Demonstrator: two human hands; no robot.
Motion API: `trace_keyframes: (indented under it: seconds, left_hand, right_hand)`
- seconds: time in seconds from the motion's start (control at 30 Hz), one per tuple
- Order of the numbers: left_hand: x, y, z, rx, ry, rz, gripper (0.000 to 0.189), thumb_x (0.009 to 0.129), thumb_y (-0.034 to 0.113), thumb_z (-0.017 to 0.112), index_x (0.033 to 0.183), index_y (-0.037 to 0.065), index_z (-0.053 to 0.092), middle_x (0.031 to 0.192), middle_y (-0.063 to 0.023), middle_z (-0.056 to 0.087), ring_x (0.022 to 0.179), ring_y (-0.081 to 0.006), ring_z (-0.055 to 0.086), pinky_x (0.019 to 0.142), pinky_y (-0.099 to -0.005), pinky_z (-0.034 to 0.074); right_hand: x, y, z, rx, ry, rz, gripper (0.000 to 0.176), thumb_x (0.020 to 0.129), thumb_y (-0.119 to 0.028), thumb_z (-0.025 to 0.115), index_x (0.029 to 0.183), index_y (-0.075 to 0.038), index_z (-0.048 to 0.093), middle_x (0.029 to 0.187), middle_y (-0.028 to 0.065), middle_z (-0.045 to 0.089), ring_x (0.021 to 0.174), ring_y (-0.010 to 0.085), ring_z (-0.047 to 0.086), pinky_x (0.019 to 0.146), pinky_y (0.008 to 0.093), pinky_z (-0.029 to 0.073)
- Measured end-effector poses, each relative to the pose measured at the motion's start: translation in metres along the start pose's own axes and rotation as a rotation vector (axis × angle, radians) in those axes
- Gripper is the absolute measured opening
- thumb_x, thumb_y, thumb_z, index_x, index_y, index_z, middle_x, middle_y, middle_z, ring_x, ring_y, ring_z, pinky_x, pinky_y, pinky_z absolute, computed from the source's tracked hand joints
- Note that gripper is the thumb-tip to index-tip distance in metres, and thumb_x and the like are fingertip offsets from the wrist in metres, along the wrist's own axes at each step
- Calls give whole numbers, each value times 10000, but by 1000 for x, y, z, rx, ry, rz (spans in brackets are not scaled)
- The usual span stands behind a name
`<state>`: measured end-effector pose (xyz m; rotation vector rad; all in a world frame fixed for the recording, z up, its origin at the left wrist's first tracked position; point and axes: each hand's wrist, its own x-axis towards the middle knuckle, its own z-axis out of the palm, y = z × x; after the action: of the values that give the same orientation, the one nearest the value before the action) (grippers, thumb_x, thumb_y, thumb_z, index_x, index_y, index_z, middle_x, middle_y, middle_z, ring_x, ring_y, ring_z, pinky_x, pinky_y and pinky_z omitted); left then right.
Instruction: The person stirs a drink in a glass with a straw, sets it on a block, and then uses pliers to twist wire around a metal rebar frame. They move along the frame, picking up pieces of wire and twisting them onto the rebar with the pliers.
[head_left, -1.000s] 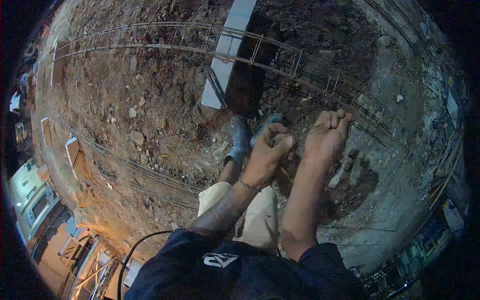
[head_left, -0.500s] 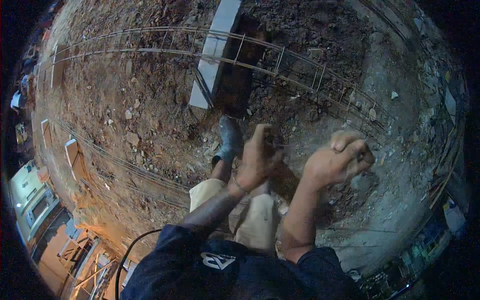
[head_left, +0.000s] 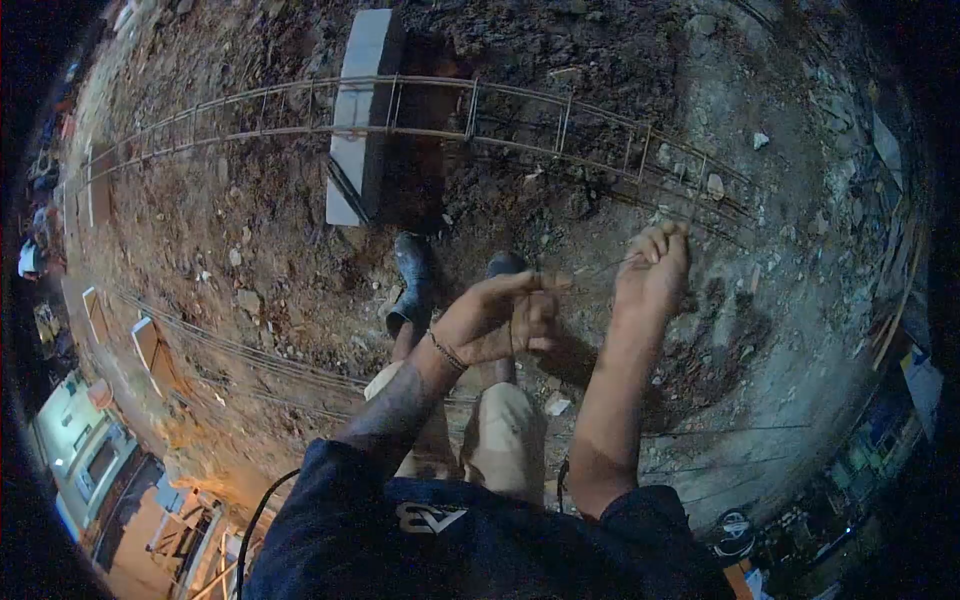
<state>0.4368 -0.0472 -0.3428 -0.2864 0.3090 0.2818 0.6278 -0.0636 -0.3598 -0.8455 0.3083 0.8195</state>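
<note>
My left hand (head_left: 500, 315), with a bracelet at the wrist, is closed in front of my legs, thumb stretched along the top. Off to the right, my right hand (head_left: 655, 265) is raised with its fingers pinched together. A thin dark wire (head_left: 603, 270) runs between the two hands, its ends hidden in the fingers. Beyond them a long rebar cage (head_left: 430, 131) of thin bars and ties crosses the view. It rests over a pale rectangular block (head_left: 352, 110), with both hands apart from it.
My boots (head_left: 412, 275) stand on rough, stony soil. Long thin bars (head_left: 250, 345) lie on the ground to the left, near upright boards (head_left: 150, 345). A dark trench-like patch (head_left: 425, 140) adjoins the block. At lower left is a lit building (head_left: 90, 440).
My right hand has moved left and slightly up, and the wire between the hands now shows more clearly. My left hand has turned, its thumb now pointing right. The view has shifted.
</note>
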Motion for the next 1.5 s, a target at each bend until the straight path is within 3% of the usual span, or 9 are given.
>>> trace_keyframes:
  seconds: [0.1,0.3,0.53,0.93,1.07,1.17,1.33,1.4,1.5]
  left_hand:
    - [15,-6,-16,-185,-165,-170,390,874,332,407,1095,15,461,725,-21,536,685,-126,528,666,-306,443]
    - [17,-30,34,1452,518,-123,412,846,365,463,1025,-2,528,905,-95,589,791,-139,539,701,-268,435]
    - [5,-58,21,2104,498,627,225,798,165,500,967,23,543,716,-187,551,619,-278,554,521,-365,435]
    - [-55,-98,230,364,161,-227,286,907,297,341,677,132,381,539,53,274,438,-47,197,362,-199,191]
    - [-61,-125,266,463,-116,-385,196,887,254,407,785,88,434,534,-12,353,457,-84,346,382,-238,304]
    - [-64,-126,277,1982,104,1070,172,847,185,479,933,35,475,653,-102,515,592,-186,509,515,-326,432]
    - [-43,-106,270,1940,162,1170,177,832,173,500,943,37,484,710,-77,539,620,-185,520,559,-342,442]
    - [-49,-97,271,1763,-18,1062,180,826,168,508,947,37,487,733,-67,548,632,-185,525,577,-349,446]
    - [-117,-92,340,617,-255,-221,159,861,242,458,807,93,470,614,10,443,499,-114,424,440,-300,390]
  right_hand:
    - [13,-7,-16,-83,42,-39,111,869,-196,452,868,-86,459,776,15,493,577,67,365,427,187,292]
    - [6,-17,13,-622,135,-378,175,856,-235,487,822,-70,439,790,40,502,592,89,393,476,234,310]
    - [-4,-55,28,-1304,79,-749,246,843,-269,510,763,-62,403,695,59,466,576,125,391,526,289,345]
    - [-121,-229,166,496,-1290,181,271,901,-220,365,1065,-42,487,579,12,377,497,118,334,458,273,358]
    - [-186,-264,226,153,-937,-205,254,888,-246,396,1007,-49,504,518,1,300,397,98,255,349,271,259]
    - [-223,-284,263,-146,-294,-342,277,886,-261,403,1013,-49,529,525,-2,342,399,90,256,361,253,257]
    - [-208,-273,276,45,-113,-386,297,885,-260,410,1071,-48,502,525,-12,347,421,85,253,395,236,266]
    - [-219,-283,270,-208,-425,-389,360,884,-290,410,1113,-15,458,559,-5,356,484,78,287,454,238,309]
    - [-281,-291,288,210,-977,-238,345,885,-272,405,1065,11,480,566,0,354,467,82,272,428,253,303]
